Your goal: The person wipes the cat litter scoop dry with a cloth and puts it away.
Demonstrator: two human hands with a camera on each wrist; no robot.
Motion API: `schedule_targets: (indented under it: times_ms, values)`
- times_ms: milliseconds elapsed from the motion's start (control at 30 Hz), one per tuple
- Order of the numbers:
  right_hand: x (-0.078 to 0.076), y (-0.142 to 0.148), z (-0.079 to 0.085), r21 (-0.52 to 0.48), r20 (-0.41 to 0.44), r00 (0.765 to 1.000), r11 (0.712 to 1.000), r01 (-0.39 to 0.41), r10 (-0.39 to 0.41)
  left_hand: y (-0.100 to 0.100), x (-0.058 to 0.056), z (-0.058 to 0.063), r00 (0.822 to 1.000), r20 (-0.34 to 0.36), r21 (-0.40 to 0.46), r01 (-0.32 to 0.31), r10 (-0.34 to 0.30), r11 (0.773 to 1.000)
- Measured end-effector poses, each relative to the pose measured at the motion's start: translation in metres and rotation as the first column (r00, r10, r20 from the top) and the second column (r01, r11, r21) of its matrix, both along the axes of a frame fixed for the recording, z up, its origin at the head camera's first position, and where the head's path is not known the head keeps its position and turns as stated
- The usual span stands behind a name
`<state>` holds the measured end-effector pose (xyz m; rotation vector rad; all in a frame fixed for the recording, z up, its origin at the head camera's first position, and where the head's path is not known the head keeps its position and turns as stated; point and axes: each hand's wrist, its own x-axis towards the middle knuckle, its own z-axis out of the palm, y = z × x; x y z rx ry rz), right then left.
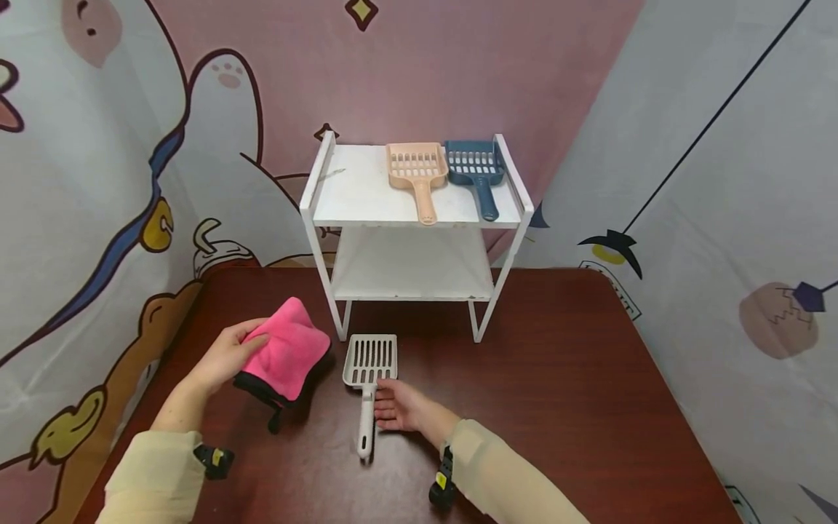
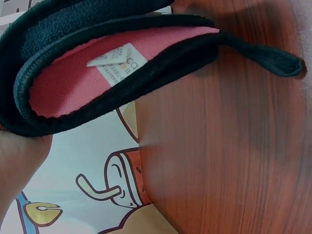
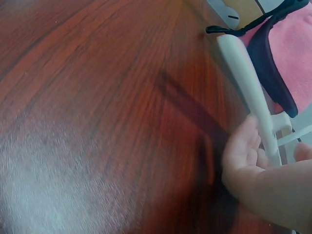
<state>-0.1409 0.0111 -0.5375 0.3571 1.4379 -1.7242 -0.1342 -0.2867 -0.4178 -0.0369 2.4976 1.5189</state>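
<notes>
1. As I watch remotely, my right hand (image 1: 401,407) sits just right of the pale scoop (image 1: 368,397), fingers bent at its handle; I can't tell whether they grip. The scoop is well inside the side edges of the desk (image 1: 563,400).
2. My left hand (image 1: 230,355) pinches the pink cloth (image 1: 288,349), nearer the left edge.
3. By the far edge, the white shelf (image 1: 411,266) carries peach (image 1: 422,188) and blue scoops (image 1: 483,192).

The cloth (image 1: 288,353) is pink with black edging, the near scoop (image 1: 366,426) off-white, the other 2 scoops (image 1: 424,200) peach and dark blue, the shelf (image 1: 356,185) white, the table (image 1: 556,364) reddish-brown wood-grain, the backdrop (image 1: 445,73) cartoon-patterned pink and white
</notes>
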Motion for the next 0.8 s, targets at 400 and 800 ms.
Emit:
schedule_targets:
  times_ms: [400,800]
  values:
    - [-0.005,0.019,0.012,-0.095,-0.046,0.997,0.994,-0.059,0.055,0.002,0.0,0.001,1.0,-0.026,-0.017,0.007,-0.008,1.0]
    - [-0.014,0.051,0.026,0.014,-0.21,0.962,0.984,-0.175,0.174,0.006,0.0,0.005,1.0,-0.027,-0.024,0.01,-0.011,1.0]
